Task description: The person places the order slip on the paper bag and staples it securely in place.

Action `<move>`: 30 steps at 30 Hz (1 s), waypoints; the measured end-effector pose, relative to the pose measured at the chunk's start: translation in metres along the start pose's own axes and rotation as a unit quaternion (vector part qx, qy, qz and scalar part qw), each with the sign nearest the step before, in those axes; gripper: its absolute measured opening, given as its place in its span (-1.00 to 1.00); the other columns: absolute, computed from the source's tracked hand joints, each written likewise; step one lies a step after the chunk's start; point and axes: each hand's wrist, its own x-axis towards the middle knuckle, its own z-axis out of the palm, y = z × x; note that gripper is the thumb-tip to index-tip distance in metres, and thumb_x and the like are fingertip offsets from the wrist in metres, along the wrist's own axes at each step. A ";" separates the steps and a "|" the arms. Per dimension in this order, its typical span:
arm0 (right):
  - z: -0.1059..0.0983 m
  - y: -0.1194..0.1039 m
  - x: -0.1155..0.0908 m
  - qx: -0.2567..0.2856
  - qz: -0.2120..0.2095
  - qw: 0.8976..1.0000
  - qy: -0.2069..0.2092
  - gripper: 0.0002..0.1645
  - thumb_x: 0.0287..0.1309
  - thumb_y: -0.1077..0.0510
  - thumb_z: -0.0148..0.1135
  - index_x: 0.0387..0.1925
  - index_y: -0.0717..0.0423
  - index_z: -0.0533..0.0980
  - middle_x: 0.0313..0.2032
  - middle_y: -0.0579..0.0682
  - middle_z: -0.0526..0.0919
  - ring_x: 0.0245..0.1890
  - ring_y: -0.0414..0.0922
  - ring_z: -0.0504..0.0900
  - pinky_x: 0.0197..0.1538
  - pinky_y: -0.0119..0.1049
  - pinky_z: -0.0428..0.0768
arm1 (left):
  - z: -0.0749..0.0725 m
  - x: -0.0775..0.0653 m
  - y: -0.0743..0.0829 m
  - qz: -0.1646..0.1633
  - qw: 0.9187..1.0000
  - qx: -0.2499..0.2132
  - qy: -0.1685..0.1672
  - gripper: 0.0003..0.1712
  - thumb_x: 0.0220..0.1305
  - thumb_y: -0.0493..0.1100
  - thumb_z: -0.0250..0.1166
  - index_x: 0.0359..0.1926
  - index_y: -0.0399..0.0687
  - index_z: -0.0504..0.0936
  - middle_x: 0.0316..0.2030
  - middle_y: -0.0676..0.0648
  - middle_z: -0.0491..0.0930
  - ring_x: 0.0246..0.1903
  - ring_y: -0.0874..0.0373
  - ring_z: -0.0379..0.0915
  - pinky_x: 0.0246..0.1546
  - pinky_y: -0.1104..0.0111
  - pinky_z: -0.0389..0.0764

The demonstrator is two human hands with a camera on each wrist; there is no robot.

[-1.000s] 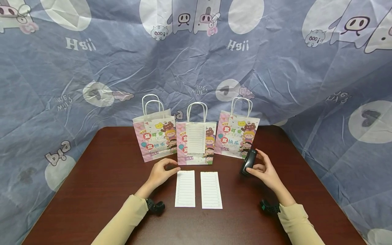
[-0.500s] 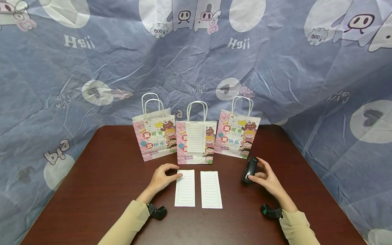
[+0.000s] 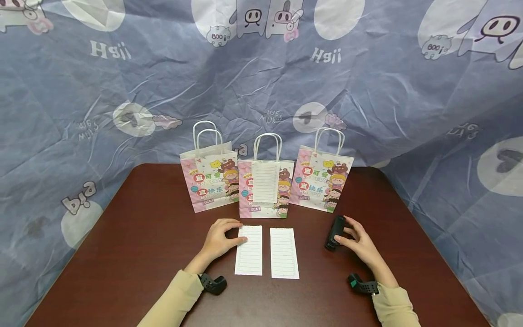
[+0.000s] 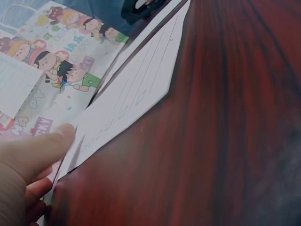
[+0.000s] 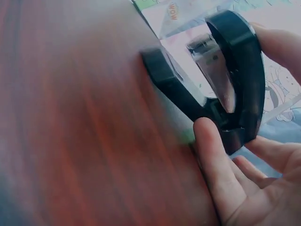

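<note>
In the head view my left hand [image 3: 218,239] is at the left paper slip [image 3: 249,254], its thumb over the slip's left side and its index finger by the top left corner. Thumb and index finger stand apart; in the left wrist view the thumb [image 4: 54,141] meets the near edge of the lined slip [image 4: 136,80]. A second lined slip [image 3: 284,254] lies to the right. My right hand [image 3: 361,243] grips a black stapler [image 3: 336,233] between thumb and fingers. In the right wrist view the stapler's arms [image 5: 247,70] are spread apart.
Behind the slips stand a left gift bag [image 3: 210,181], a middle gift bag [image 3: 265,211] with a lined slip [image 3: 264,181] on its front, and a right gift bag [image 3: 320,181]. All have white handles. A patterned cloth [image 3: 261,81] hangs behind the brown table [image 3: 135,245].
My right hand has brought the stapler down towards me, away from the right bag. The left thumb has slid slightly farther over the left slip. The head view has shifted a little.
</note>
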 end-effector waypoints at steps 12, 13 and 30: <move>0.000 -0.001 -0.004 -0.049 0.020 0.999 -0.008 -0.13 0.18 0.21 0.23 0.40 0.28 0.00 0.31 0.38 0.06 0.03 0.25 0.46 -0.11 -0.52 0.48 | -0.002 -0.004 -0.002 0.027 0.998 0.039 -0.037 -0.42 0.01 0.08 0.43 0.01 -0.15 0.64 0.04 -0.11 0.49 0.11 -0.06 0.27 0.12 -0.01 0.20; 0.000 -0.001 -0.004 -0.050 0.022 0.998 -0.009 -0.13 0.18 0.20 0.23 0.40 0.27 0.00 0.31 0.38 0.06 0.04 0.27 0.45 -0.11 -0.52 0.48 | -0.002 -0.004 -0.001 0.026 0.998 0.039 -0.038 -0.43 0.01 0.08 0.43 0.00 -0.14 0.65 0.05 -0.11 0.49 0.12 -0.06 0.26 0.12 -0.01 0.20; 0.001 -0.001 -0.004 -0.038 0.026 0.999 0.000 -0.12 0.18 0.24 0.22 0.41 0.27 -0.02 0.31 0.38 0.08 0.05 0.28 0.45 -0.13 -0.53 0.48 | -0.001 -0.006 0.000 0.049 0.998 0.034 -0.035 -0.60 0.00 0.02 0.45 -0.13 -0.05 0.72 0.05 -0.07 0.55 0.09 -0.04 0.30 0.08 -0.01 0.23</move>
